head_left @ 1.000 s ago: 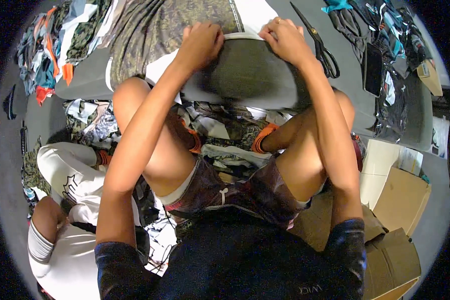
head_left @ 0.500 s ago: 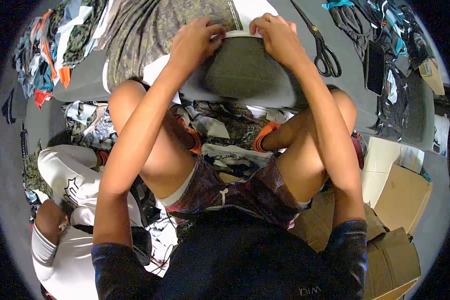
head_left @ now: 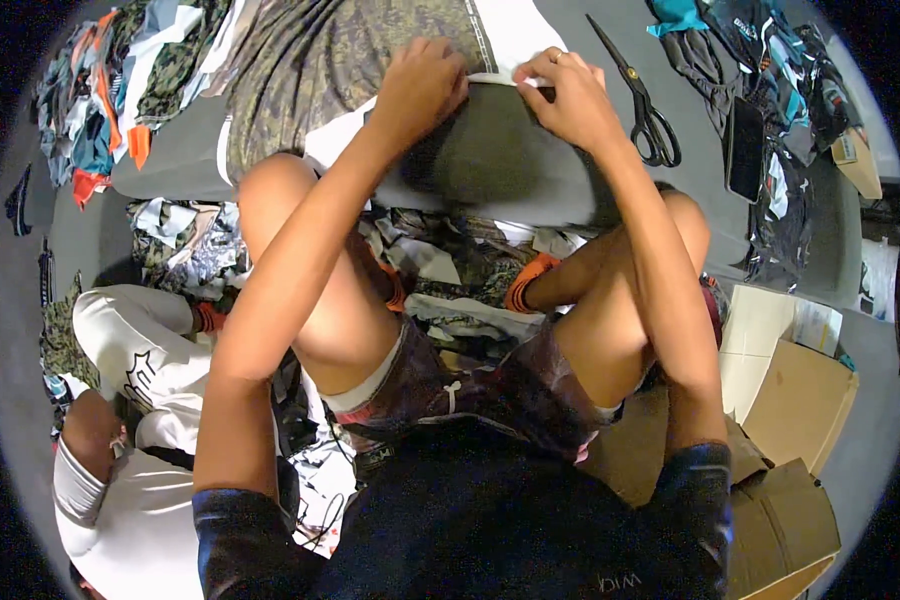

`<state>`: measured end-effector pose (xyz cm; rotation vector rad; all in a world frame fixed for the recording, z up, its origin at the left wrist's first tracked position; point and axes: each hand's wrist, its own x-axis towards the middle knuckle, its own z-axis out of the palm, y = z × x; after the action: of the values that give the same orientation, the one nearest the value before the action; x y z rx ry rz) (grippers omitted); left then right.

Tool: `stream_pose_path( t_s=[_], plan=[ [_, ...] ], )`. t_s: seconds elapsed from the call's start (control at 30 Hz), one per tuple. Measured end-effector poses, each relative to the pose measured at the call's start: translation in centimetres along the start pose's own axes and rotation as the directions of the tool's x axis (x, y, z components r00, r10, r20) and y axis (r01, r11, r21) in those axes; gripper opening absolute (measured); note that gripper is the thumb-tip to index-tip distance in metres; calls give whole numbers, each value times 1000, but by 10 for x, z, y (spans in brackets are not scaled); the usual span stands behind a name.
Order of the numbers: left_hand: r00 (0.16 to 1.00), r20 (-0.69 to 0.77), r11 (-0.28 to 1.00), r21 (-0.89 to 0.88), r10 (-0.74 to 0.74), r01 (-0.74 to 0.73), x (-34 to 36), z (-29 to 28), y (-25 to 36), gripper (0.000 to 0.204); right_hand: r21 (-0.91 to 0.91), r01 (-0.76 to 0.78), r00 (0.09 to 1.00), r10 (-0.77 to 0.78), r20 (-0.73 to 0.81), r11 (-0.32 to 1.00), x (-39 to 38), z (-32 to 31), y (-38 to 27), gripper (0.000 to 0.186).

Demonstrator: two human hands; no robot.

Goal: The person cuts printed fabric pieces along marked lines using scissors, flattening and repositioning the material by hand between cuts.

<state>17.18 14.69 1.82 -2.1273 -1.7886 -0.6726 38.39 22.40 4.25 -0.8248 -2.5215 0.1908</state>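
A camouflage-print cloth (head_left: 330, 60) with a white panel (head_left: 513, 30) and a white folded hem (head_left: 485, 78) lies on the grey padded work surface (head_left: 490, 160) in front of me. My left hand (head_left: 420, 88) is curled closed on the hem's left part, its fingertips partly hidden. My right hand (head_left: 565, 98) has thumb and forefinger bent onto the hem a short way to the right. Black-handled scissors (head_left: 655, 130) lie just right of that hand, blades pointing away from me.
Cloth scraps (head_left: 150, 90) are heaped at far left, more (head_left: 710, 60) at far right beside a black phone (head_left: 743, 150). Offcuts (head_left: 420, 260) lie below the surface's edge. Cardboard (head_left: 800, 400) sits at lower right. A co-worker in white (head_left: 130, 510) sits at lower left.
Over the last second both hands have made small shifts along the hem, staying on it. In the last half second the view has shifted slightly, with the cloth appearing a little lower.
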Motion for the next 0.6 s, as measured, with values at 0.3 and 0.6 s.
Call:
stream_pose_path(
  t_s=[0.3, 0.6],
  plan=[
    [981, 169, 989, -93, -98, 115, 0, -7, 4, 18, -5, -82, 995, 82, 63, 997, 4, -9, 2, 12],
    [972, 224, 975, -186, -74, 117, -2, -21, 14, 16, 1, -82, 990, 82, 114, 997, -1, -20, 3, 10]
  ],
)
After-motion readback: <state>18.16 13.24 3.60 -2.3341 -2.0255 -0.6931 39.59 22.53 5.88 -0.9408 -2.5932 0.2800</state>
